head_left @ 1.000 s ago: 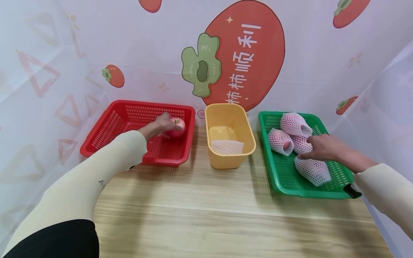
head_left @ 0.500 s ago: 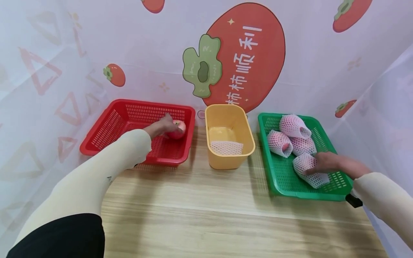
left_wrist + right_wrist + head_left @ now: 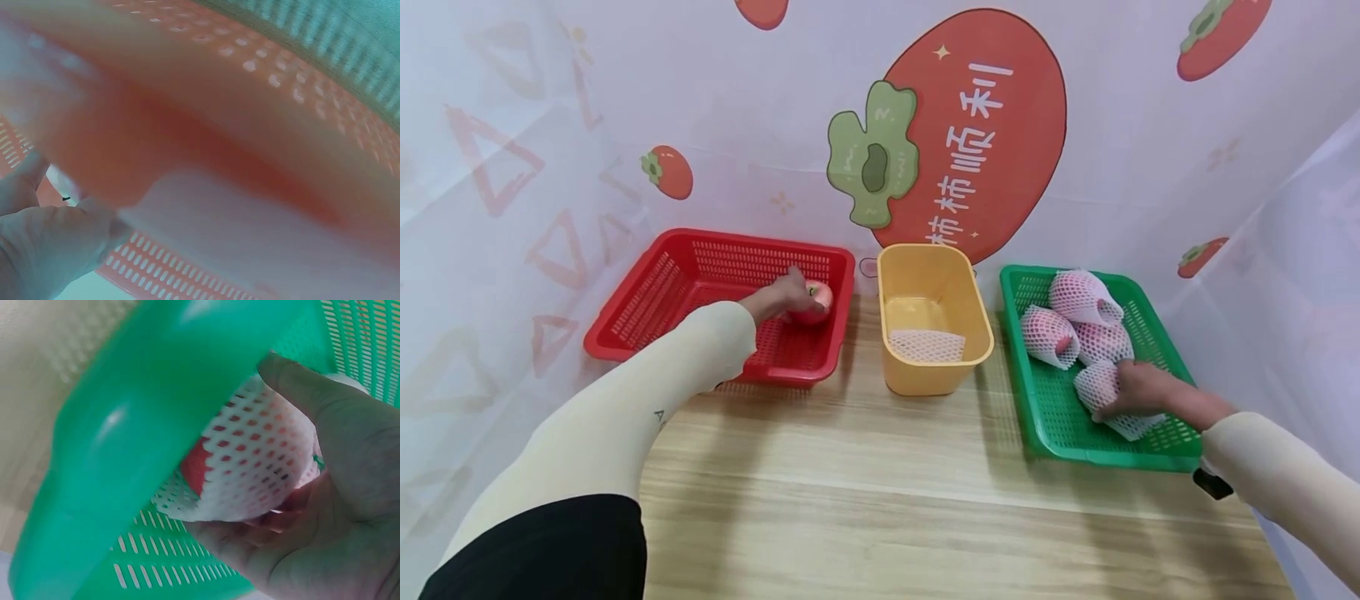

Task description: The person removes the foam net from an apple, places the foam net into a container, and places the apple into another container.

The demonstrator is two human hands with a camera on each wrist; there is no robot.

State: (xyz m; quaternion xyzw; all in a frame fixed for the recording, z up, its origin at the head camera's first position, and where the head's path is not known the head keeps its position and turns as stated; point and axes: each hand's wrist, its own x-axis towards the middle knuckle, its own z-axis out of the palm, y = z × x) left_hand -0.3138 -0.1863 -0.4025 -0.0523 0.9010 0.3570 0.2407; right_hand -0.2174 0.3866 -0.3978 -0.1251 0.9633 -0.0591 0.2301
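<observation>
My left hand (image 3: 784, 293) reaches into the red basket (image 3: 782, 375) and grips a pinkish-red apple (image 3: 822, 297) at its right end. Close red basket wall blurs much of the left wrist view, where only part of the hand (image 3: 56, 244) shows. On the right, my right hand (image 3: 1142, 388) holds the front apple, wrapped in a white foam net (image 3: 1096, 385), inside the green basket (image 3: 1037, 417). The right wrist view has thumb and fingers on opposite sides of that netted apple (image 3: 256, 450), with red skin (image 3: 197, 465) showing at the net's open end.
Several more netted apples (image 3: 1082, 296) lie behind the right hand in the green basket. Between the baskets stands a yellow bin (image 3: 925, 379) with white foam netting (image 3: 927, 344) inside. All stand on a wooden table (image 3: 880, 500), backed by a printed white sheet (image 3: 760, 100).
My right hand has come down and toward me from above the netted apples, and now grasps the front one. My left hand stays at the apple in the red basket.
</observation>
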